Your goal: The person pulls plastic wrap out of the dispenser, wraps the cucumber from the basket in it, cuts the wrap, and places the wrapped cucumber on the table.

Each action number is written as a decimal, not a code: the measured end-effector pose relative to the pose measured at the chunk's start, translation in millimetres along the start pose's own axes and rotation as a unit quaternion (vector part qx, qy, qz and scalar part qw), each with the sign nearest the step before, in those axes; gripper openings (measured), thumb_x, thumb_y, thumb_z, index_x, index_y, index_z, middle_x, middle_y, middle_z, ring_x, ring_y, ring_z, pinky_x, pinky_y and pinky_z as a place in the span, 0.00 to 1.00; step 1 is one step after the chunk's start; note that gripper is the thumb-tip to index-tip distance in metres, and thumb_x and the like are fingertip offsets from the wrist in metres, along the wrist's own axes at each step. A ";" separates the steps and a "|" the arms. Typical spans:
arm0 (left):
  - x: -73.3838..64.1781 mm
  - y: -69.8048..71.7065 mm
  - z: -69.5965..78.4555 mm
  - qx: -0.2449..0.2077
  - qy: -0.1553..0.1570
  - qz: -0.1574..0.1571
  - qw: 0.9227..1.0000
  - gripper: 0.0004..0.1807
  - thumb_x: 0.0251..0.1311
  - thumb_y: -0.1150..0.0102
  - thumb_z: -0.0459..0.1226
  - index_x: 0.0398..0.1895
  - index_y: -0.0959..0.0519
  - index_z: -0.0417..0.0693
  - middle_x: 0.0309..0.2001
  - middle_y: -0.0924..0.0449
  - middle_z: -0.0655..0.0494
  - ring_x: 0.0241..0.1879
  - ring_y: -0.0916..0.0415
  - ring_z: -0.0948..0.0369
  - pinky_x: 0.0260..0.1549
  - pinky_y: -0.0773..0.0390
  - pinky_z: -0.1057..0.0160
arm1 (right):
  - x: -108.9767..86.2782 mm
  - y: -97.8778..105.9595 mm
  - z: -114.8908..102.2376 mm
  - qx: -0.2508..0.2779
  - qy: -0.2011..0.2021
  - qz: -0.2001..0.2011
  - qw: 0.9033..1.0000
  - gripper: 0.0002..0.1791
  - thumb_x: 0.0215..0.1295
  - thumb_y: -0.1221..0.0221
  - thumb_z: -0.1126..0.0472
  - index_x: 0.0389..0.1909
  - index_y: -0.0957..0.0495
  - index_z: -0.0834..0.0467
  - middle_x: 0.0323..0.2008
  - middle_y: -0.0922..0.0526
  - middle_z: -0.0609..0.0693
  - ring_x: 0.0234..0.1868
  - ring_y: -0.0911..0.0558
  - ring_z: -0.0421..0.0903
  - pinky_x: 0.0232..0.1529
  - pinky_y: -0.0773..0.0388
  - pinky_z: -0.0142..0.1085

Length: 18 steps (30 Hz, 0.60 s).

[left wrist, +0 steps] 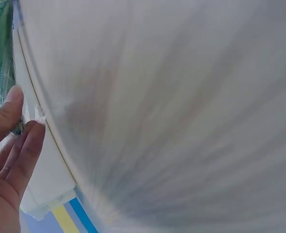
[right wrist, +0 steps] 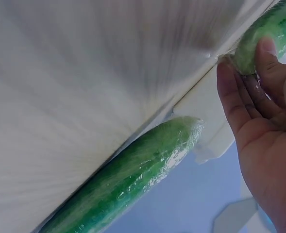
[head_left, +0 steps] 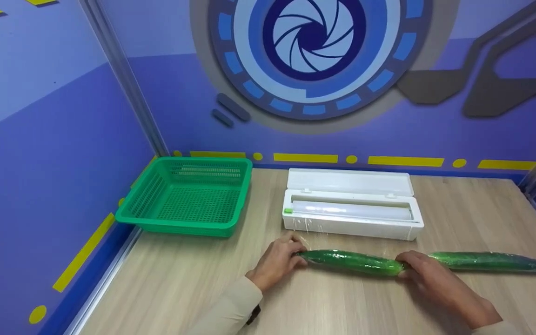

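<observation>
A cucumber (head_left: 354, 262) with shiny cling film around it lies across the table in front of me, one end at each hand. My left hand (head_left: 277, 260) pinches its darker, narrow left end between thumb and fingers; in the left wrist view a wisp of film sticks up by the fingertips (left wrist: 38, 127). At the paler right end, my right hand (head_left: 435, 277) grips the cucumber and its film with thumb and fingers. Just beyond that hand lies a second film-wrapped cucumber (head_left: 491, 261), which the right wrist view shows apart from the fingers.
Behind the held cucumber stands a white cling film dispenser (head_left: 356, 228), its lid (head_left: 349, 181) raised and a film roll (head_left: 351, 210) inside. Loose film hangs over its front left. A green perforated basket (head_left: 184, 228) sits at the back left, near the walls.
</observation>
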<state>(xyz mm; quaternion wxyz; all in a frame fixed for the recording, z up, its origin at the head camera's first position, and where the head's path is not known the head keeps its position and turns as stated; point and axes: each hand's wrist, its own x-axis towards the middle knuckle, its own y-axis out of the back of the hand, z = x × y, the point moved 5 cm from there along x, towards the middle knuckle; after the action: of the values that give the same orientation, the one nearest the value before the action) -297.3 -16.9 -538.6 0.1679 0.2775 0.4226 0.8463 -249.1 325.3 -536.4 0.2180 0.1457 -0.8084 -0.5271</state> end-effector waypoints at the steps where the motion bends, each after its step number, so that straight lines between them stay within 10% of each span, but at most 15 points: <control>1: -0.4 -0.2 -0.1 0.000 0.002 0.000 1.000 0.09 0.60 0.24 0.39 0.42 0.09 0.47 0.40 0.19 0.61 0.42 0.21 0.69 0.45 0.20 0.70 | -0.4 0.2 -0.7 -0.005 0.011 0.006 1.000 0.11 0.72 0.34 0.68 0.52 0.19 0.58 0.45 0.17 0.44 0.46 0.18 0.42 0.49 0.17 0.49; 10: 0.6 -0.2 3.4 0.020 -0.031 -0.005 0.999 0.12 0.60 0.26 0.39 0.44 0.08 0.44 0.33 0.18 0.59 0.36 0.21 0.69 0.37 0.22 0.74 | -5.1 0.0 -5.0 -0.058 0.053 0.075 0.994 0.33 0.51 0.18 0.53 0.53 0.16 0.67 0.47 0.24 0.47 0.44 0.22 0.44 0.43 0.18 0.46; 18: -1.2 -3.7 -3.3 -0.017 0.001 -0.011 1.000 0.12 0.63 0.27 0.38 0.46 0.12 0.42 0.41 0.12 0.57 0.41 0.18 0.69 0.43 0.19 0.70 | -2.0 1.9 -8.3 -0.061 0.054 0.108 0.991 0.24 0.44 0.17 0.68 0.45 0.14 0.62 0.38 0.29 0.41 0.36 0.28 0.36 0.33 0.23 0.39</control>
<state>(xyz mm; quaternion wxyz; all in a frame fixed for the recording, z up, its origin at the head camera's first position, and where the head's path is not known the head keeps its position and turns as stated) -298.2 -17.4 -543.6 0.1811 0.2693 0.4113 0.8518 -243.2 320.4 -532.2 0.3255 0.0721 -0.7730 -0.5398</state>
